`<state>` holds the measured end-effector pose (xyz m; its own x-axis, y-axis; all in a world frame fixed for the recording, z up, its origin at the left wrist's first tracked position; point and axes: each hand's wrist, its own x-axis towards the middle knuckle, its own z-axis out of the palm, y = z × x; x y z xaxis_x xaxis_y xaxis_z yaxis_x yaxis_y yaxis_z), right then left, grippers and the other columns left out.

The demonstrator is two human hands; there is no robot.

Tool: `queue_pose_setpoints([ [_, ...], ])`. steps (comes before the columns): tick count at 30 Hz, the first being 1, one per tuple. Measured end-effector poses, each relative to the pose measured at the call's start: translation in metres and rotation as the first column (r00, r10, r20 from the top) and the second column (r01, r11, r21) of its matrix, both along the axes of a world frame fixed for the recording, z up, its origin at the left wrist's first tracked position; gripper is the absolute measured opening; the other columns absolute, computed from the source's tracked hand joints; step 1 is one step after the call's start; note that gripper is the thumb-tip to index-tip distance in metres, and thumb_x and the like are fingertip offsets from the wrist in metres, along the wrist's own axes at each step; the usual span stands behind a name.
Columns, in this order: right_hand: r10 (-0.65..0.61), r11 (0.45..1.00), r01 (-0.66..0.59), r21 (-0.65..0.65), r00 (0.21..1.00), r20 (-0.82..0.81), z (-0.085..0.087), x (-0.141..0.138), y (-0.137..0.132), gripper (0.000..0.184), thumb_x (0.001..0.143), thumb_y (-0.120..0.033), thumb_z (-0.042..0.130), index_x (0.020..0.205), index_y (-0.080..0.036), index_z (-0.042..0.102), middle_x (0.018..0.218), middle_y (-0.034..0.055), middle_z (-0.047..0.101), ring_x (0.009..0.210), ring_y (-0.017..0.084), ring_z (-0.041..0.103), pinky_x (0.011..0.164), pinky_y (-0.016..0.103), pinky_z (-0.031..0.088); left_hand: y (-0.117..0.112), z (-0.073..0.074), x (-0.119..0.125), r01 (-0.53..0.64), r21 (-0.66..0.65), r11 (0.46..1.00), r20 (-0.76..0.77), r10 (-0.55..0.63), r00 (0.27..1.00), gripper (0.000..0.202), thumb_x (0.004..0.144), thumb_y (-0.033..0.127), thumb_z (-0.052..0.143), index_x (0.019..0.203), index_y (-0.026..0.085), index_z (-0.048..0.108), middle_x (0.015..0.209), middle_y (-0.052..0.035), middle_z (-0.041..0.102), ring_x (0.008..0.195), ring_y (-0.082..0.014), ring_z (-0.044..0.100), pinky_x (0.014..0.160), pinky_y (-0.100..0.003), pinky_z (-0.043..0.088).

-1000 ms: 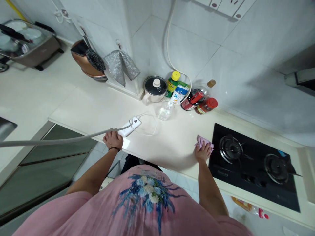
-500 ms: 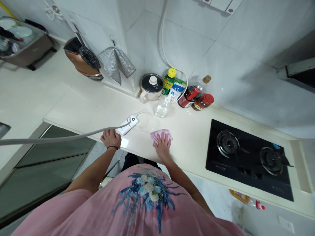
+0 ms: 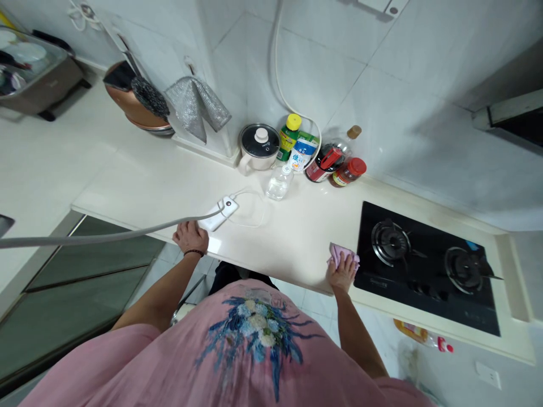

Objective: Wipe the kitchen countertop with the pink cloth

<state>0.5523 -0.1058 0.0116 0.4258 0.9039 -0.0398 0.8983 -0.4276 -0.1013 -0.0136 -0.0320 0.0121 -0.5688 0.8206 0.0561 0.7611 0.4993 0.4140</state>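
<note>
My right hand [image 3: 343, 273] presses a folded pink cloth [image 3: 344, 255] onto the white countertop [image 3: 292, 249], close to the left edge of the black gas stove [image 3: 424, 271]. The palm covers part of the cloth, and the fingers lie over it. My left hand [image 3: 190, 236] rests at the counter's front edge with nothing in it, its fingers lying on the surface. Just beyond its fingertips is a white power bank [image 3: 219, 215] with a cable attached. A grey hose-like cord [image 3: 127, 233] passes above the left hand from the left side of the view.
Along the wall stand a lidded pot [image 3: 259, 148], a clear bottle [image 3: 279, 182], a green bottle with yellow cap [image 3: 289, 137], a seasoning bag [image 3: 302, 155] and a red-lidded jar [image 3: 348, 172]. Pans [image 3: 136, 107] lean at the left, near a dish rack [image 3: 42, 85].
My right hand has slid the pink cloth rightward along the counter, from the middle to beside the stove. My left hand stays at the front edge.
</note>
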Motion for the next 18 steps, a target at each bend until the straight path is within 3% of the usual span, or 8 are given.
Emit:
queue_pose_setpoints([
  [3, -0.089, 0.995, 0.089, 0.043, 0.996, 0.002, -0.003, -0.007, -0.006, 0.073, 0.107, -0.05, 0.028, 0.172, -0.018, 0.032, 0.173, 0.0249, 0.034, 0.161, 0.046, 0.027, 0.123, 0.08, 0.022, 0.0, 0.0, 0.0, 0.003, -0.004, 1.0, 0.0, -0.003, 1.0, 0.056, 0.093, 0.028, 0.048, 0.146, 0.016, 0.061, 0.159, -0.0227, 0.053, 0.156, -0.0374, 0.036, 0.124, -0.062, 0.022],
  [6, -0.086, 0.996, 0.086, 0.012, 0.996, -0.002, -0.007, -0.056, -0.003, 0.074, 0.107, -0.051, 0.027, 0.174, -0.019, 0.028, 0.177, 0.0242, 0.027, 0.163, 0.047, 0.02, 0.121, 0.081, 0.022, 0.0, -0.001, -0.001, 0.007, -0.005, 1.0, 0.013, -0.007, 1.0, 0.056, 0.093, 0.027, 0.048, 0.147, 0.016, 0.061, 0.16, -0.0226, 0.051, 0.156, -0.0381, 0.035, 0.124, -0.063, 0.021],
  [9, 0.138, 0.985, -0.143, -0.098, 0.989, -0.057, -0.007, -0.124, 0.0, 0.074, 0.106, -0.052, 0.033, 0.173, -0.02, 0.031, 0.179, 0.0196, 0.025, 0.165, 0.046, 0.015, 0.125, 0.077, 0.019, 0.0, -0.002, -0.002, 0.009, -0.002, 1.0, 0.028, -0.009, 1.0, 0.058, 0.093, 0.027, 0.049, 0.148, 0.016, 0.06, 0.161, -0.0222, 0.05, 0.156, -0.0387, 0.034, 0.124, -0.063, 0.02],
  [13, 0.44, 0.865, -0.469, -0.18, 0.88, -0.178, -0.001, -0.196, 0.0, 0.074, 0.104, -0.054, 0.045, 0.172, -0.025, 0.036, 0.18, 0.0128, 0.025, 0.166, 0.042, 0.015, 0.131, 0.068, 0.013, 0.0, -0.002, -0.002, 0.002, 0.001, 1.0, 0.023, -0.002, 1.0, 0.058, 0.093, 0.027, 0.049, 0.148, 0.015, 0.06, 0.161, -0.0225, 0.05, 0.155, -0.0387, 0.034, 0.124, -0.062, 0.02],
  [15, 0.533, 0.798, -0.574, -0.183, 0.815, -0.229, 0.004, -0.208, 0.001, 0.073, 0.104, -0.053, 0.048, 0.171, -0.028, 0.037, 0.18, 0.0099, 0.026, 0.166, 0.04, 0.017, 0.132, 0.065, 0.01, 0.0, -0.003, -0.002, 0.002, 0.003, 1.0, 0.022, -0.003, 1.0, 0.058, 0.093, 0.027, 0.049, 0.148, 0.015, 0.06, 0.16, -0.0231, 0.05, 0.155, -0.0388, 0.035, 0.124, -0.063, 0.02],
  [18, 0.609, 0.728, -0.663, -0.174, 0.742, -0.278, 0.011, -0.192, 0.001, 0.068, 0.106, -0.053, 0.047, 0.169, -0.031, 0.04, 0.18, 0.0062, 0.027, 0.167, 0.036, 0.018, 0.134, 0.06, 0.009, -0.001, -0.003, -0.002, 0.005, 0.005, 1.0, 0.019, -0.005, 1.0, 0.058, 0.093, 0.027, 0.048, 0.149, 0.014, 0.06, 0.16, -0.0235, 0.051, 0.155, -0.0389, 0.035, 0.124, -0.063, 0.02],
])
